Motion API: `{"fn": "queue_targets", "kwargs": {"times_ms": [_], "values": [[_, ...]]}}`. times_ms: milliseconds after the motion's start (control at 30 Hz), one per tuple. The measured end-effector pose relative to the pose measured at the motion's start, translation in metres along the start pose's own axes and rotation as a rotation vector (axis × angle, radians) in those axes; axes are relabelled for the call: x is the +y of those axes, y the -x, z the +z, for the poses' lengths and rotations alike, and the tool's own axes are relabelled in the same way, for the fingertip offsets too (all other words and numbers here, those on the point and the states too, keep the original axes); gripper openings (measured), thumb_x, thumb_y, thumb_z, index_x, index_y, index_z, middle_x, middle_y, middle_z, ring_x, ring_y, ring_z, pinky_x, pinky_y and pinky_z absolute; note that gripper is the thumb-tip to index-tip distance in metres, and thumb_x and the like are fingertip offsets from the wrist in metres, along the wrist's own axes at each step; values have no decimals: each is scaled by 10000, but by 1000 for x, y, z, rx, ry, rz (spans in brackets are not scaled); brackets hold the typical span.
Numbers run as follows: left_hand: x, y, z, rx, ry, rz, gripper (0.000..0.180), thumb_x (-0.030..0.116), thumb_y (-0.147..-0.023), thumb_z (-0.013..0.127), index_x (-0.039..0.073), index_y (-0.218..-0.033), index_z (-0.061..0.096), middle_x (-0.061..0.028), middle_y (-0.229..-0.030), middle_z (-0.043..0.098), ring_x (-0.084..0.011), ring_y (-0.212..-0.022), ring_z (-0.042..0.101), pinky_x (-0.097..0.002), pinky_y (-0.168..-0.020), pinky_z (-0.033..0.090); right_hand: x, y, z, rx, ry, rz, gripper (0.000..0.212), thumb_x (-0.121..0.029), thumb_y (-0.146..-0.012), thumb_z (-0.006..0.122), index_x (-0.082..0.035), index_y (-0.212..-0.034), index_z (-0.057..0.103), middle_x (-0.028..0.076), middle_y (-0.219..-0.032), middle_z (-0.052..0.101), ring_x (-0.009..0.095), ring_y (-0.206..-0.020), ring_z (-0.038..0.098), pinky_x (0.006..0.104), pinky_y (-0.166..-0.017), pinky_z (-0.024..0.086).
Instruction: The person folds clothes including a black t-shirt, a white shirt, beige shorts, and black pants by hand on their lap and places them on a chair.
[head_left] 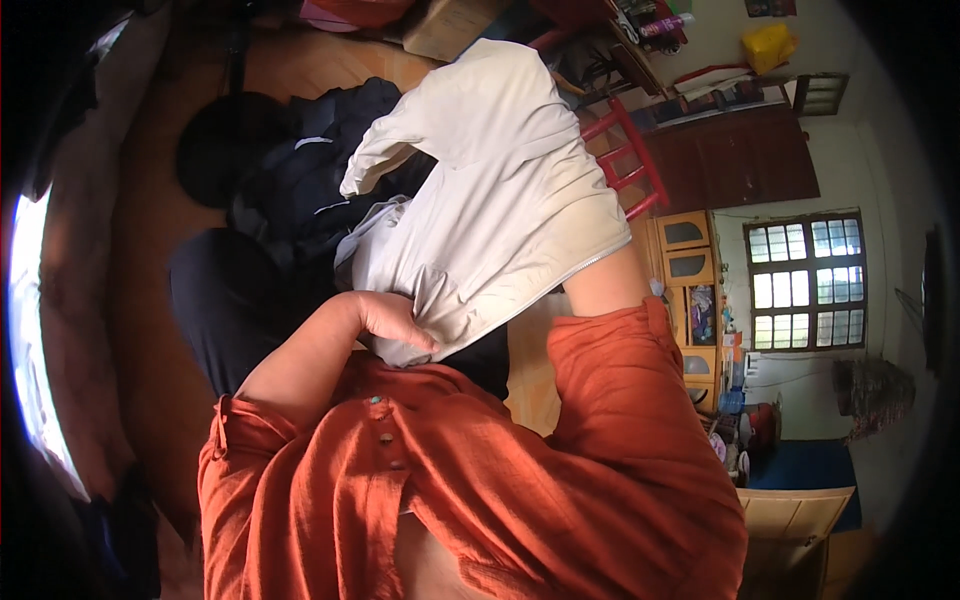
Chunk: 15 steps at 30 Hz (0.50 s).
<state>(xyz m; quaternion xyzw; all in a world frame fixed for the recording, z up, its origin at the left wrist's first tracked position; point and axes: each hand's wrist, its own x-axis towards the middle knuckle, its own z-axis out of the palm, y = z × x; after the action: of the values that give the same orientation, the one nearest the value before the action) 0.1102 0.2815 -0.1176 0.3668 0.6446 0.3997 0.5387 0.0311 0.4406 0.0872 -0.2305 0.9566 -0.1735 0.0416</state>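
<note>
A light beige zip jacket (pixel 490 180) is spread out in front of me, with one sleeve (pixel 385 150) hanging toward the left. My left hand (pixel 393 322) is closed on the jacket's lower corner, near my lap, with the cloth bunched under the fingers. On the right, my right forearm (pixel 612 282) goes in under the zipped edge. The cloth covers that hand, so its fingers cannot be seen. The jacket bulges at its far end over the hidden arm.
Dark clothing (pixel 300 170) lies heaped beyond my dark-trousered knee (pixel 225 290), on an orange-brown floor (pixel 155 190). A red chair (pixel 630 160) stands just past the jacket on the right. Farther right are a wooden cabinet (pixel 690 232) and a barred window (pixel 808 280).
</note>
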Motion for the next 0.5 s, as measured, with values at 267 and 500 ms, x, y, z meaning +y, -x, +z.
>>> {"fn": "queue_targets", "kwargs": {"times_ms": [267,500], "values": [[-63,18,-35,662,772,281,732,634,-840,639,73,-1304,565,-103,-1029,676,-204,-998,621,-374,-877,478,5,27,29,51,-33,64,254,-220,-873,624,-46,-1051,674,163,-995,683,296,-930,653,395,-844,509],[-89,-4,-32,392,1595,696,759,519,-879,624,17,-1418,440,-178,-1327,576,-325,-1260,512,-512,-1039,412,14,72,109,-15,-148,145,262,-226,-868,628,-48,-1054,675,169,-998,684,304,-933,654,400,-845,509]]}}
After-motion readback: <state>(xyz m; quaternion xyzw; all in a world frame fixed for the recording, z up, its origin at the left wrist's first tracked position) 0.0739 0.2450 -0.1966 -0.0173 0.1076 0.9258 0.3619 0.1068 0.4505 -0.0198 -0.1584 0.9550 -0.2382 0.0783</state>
